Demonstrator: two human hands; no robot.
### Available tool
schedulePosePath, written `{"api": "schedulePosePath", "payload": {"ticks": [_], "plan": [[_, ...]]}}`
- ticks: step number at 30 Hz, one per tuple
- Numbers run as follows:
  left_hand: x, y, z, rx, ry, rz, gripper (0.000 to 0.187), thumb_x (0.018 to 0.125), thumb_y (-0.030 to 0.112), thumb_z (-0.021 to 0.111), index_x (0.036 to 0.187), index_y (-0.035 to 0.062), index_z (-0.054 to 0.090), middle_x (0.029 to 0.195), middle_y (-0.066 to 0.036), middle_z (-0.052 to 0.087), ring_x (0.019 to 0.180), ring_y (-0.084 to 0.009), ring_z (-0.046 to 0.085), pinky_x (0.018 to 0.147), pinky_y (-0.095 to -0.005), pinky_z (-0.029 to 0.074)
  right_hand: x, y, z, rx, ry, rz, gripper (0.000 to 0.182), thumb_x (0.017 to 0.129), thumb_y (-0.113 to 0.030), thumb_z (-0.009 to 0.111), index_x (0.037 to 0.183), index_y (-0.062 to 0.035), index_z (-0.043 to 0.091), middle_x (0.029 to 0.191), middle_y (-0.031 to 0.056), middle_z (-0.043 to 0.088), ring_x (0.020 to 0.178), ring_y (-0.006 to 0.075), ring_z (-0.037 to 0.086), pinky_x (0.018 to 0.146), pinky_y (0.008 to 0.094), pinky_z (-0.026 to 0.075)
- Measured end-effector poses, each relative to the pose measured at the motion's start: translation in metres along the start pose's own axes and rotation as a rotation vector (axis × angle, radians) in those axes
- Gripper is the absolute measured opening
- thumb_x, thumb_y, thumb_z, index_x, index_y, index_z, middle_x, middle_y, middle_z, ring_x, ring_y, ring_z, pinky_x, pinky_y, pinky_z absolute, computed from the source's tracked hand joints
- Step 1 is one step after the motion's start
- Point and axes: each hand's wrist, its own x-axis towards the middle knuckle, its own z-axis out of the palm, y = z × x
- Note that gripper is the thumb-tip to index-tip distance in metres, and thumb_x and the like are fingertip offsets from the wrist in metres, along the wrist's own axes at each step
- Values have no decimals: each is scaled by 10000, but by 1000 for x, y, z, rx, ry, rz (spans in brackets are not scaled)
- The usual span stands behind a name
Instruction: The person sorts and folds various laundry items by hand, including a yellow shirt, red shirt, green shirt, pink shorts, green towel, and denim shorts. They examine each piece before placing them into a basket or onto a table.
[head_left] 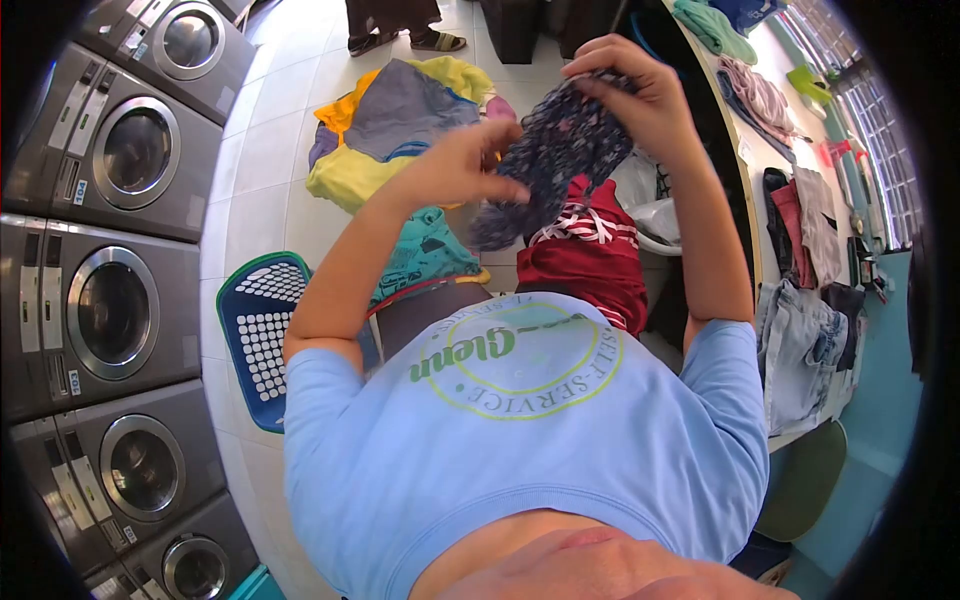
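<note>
A dark patterned cloth (570, 145) hangs in front of me, bunched and loose. My right hand (640, 85) pinches its upper edge between thumb and fingers. At the cloth's left side is my left hand (470, 165), thumb and fingers apart and slightly blurred, touching or very near the fabric. Below the cloth, a folded dark red garment (585, 270) with white-striped drawstrings lies on my lap area. A teal printed garment (425, 250) lies to its left. Beyond my left hand, a grey cloth (410, 105) lies on a pile with yellow cloth (350, 178).
Stacked front-loading machines (112, 313) line the left side. A blue basket (262, 340) with a green rim stands on the tiled floor. At right, a long table (745, 150) bears clothes, including light jeans (800, 345). Another person's feet (438, 41) show at the top.
</note>
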Motion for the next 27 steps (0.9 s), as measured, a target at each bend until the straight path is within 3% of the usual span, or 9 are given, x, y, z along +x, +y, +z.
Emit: {"api": "schedulePosePath", "payload": {"ticks": [3,4,7,8,11,14,21,25,27], "plan": [[-14,-16,13,376,-265,-176,469,727,245,771,1113,47,592,895,-56,635,730,-151,603,659,-303,464,7,-9,-14,34,-84,-16,136,816,68,586,916,-9,638,1006,54,582,960,129,554,854,243,424],[-19,-25,18,392,-277,-86,360,749,269,722,1023,49,646,941,-94,634,884,-245,609,789,-375,452,10,-20,-18,17,-120,-2,130,821,63,580,916,-12,630,1021,57,577,977,130,546,867,246,413],[-17,-42,7,977,-298,42,228,750,211,674,935,79,694,998,-80,640,1086,-249,551,974,-415,370,12,-21,-45,-8,-265,-1,68,849,-5,571,899,-37,604,1110,65,542,1030,131,520,882,257,397],[-23,-56,0,1257,0,318,174,735,176,635,877,112,714,1005,-69,636,1151,-258,506,1048,-481,282,12,-19,-53,62,-337,26,34,858,-49,579,888,-41,592,1128,66,539,1026,131,520,878,257,396],[-26,-43,-34,1363,190,507,174,729,170,620,880,133,700,936,-44,644,1122,-220,524,1068,-549,226,3,-3,-75,131,-394,159,100,881,-101,596,956,-36,604,1120,50,572,1000,121,548,864,251,423],[-30,-44,-63,1509,99,270,129,768,213,643,862,127,665,886,-20,653,958,-225,607,1015,-501,334,-14,12,-95,42,-390,298,129,897,-157,603,957,-43,593,1149,50,578,1045,105,533,893,247,415],[-26,-3,-73,833,572,108,276,756,234,719,966,75,633,891,-71,622,749,-274,621,744,-383,481,-43,41,-105,239,-251,512,189,873,-187,648,800,-89,504,937,-17,568,900,62,499,815,236,411],[-17,-21,-89,837,490,440,224,788,117,698,982,16,649,904,-47,638,706,-175,618,643,-299,502,-40,65,-98,579,-266,490,174,857,-140,633,763,-93,493,891,-6,574,812,60,518,748,217,429],[-12,-33,-88,55,443,73,210,824,166,677,961,10,644,842,-19,630,693,-152,614,633,-277,501,-38,86,-88,723,-207,564,144,852,-135,621,770,-91,510,856,3,580,754,68,532,692,222,442]]}}
